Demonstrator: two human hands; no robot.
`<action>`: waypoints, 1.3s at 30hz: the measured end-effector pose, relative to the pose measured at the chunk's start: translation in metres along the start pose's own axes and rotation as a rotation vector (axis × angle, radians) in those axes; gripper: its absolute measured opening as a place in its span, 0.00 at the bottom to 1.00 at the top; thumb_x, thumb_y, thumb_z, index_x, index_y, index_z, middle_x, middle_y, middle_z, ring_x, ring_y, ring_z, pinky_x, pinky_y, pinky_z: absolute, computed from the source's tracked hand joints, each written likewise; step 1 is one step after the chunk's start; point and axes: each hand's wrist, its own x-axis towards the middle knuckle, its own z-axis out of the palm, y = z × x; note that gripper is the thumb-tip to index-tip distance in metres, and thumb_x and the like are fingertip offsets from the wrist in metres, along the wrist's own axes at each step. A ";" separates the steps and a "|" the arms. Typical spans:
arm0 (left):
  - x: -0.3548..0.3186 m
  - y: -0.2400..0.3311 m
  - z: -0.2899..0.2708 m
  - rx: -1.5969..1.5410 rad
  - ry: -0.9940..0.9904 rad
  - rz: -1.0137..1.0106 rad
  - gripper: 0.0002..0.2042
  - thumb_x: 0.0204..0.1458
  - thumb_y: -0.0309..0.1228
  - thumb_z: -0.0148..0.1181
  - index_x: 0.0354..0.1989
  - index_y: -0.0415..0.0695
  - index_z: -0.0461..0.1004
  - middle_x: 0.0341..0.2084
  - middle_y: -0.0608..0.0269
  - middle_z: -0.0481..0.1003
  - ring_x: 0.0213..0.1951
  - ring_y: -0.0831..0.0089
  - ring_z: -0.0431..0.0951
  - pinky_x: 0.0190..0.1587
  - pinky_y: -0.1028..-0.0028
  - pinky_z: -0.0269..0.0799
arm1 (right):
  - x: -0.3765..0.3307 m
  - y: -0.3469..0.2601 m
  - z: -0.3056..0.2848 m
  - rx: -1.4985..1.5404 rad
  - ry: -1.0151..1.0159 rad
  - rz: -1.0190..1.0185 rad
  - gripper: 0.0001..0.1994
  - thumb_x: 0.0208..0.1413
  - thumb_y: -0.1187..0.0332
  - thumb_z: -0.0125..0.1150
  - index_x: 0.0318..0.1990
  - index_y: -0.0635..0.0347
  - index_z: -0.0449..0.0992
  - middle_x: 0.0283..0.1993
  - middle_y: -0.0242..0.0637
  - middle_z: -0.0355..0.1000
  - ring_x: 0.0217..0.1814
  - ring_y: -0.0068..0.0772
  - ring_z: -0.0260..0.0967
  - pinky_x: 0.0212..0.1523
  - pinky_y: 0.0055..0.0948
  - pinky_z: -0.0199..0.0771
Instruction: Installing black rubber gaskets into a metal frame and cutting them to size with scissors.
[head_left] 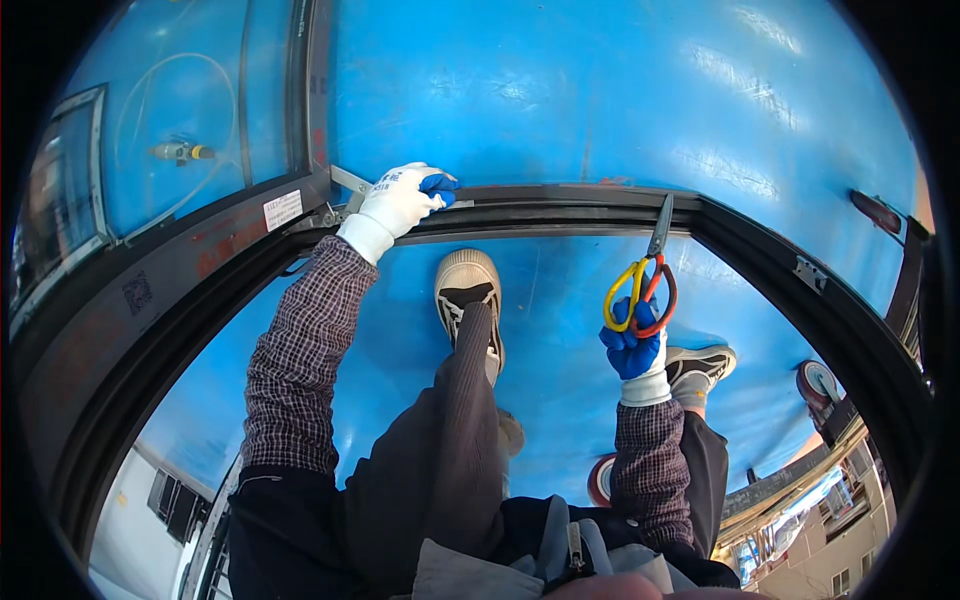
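While my right hand (632, 348) grips the scissors (645, 285), blade tips touching the black frame (560, 200), my left hand (402, 198) presses closed on the metal bracket (347, 185) at its corner; no cut shows yet, blue floor (560, 90) beyond.

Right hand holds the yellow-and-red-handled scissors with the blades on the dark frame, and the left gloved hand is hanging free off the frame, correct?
Not quite. The head view shows the left hand in its white-and-blue glove pressed on the dark metal window frame. The right hand does hold the yellow-and-red-handled scissors, blades at the frame.
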 end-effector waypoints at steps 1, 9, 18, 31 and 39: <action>0.000 0.000 0.001 0.003 -0.003 -0.008 0.14 0.46 0.27 0.58 0.43 0.45 0.78 0.43 0.60 0.76 0.43 0.60 0.74 0.49 0.66 0.68 | 0.000 0.000 -0.003 -0.005 0.014 0.014 0.23 0.53 0.74 0.55 0.58 0.52 0.63 0.30 0.37 0.68 0.14 0.18 0.50 0.17 0.18 0.58; -0.002 -0.002 -0.004 -0.051 -0.036 -0.013 0.13 0.47 0.29 0.59 0.43 0.44 0.78 0.42 0.60 0.76 0.43 0.60 0.75 0.49 0.68 0.69 | -0.021 0.016 0.082 -0.600 -0.104 -0.023 0.34 0.45 0.77 0.55 0.65 0.58 0.55 0.39 0.44 0.72 0.29 0.31 0.68 0.32 0.26 0.72; 0.007 -0.014 0.001 -0.016 -0.077 0.009 0.14 0.49 0.34 0.58 0.44 0.48 0.78 0.43 0.63 0.76 0.40 0.62 0.76 0.45 0.68 0.69 | -0.005 0.077 0.120 -0.724 -0.282 0.295 0.44 0.43 0.77 0.65 0.69 0.58 0.46 0.59 0.49 0.62 0.54 0.38 0.67 0.51 0.30 0.71; 0.009 -0.012 0.001 0.021 -0.039 0.060 0.13 0.48 0.34 0.60 0.42 0.47 0.78 0.40 0.62 0.76 0.39 0.62 0.75 0.45 0.70 0.69 | 0.000 0.122 0.115 -1.126 -0.182 0.134 0.41 0.54 0.53 0.62 0.69 0.57 0.46 0.67 0.52 0.53 0.67 0.46 0.55 0.65 0.41 0.57; 0.009 -0.015 0.004 0.001 -0.014 0.090 0.13 0.48 0.35 0.60 0.42 0.48 0.78 0.39 0.63 0.76 0.39 0.62 0.75 0.45 0.70 0.69 | -0.004 0.123 0.127 -1.088 -0.096 0.186 0.36 0.58 0.51 0.54 0.68 0.59 0.49 0.66 0.53 0.55 0.66 0.47 0.56 0.64 0.39 0.58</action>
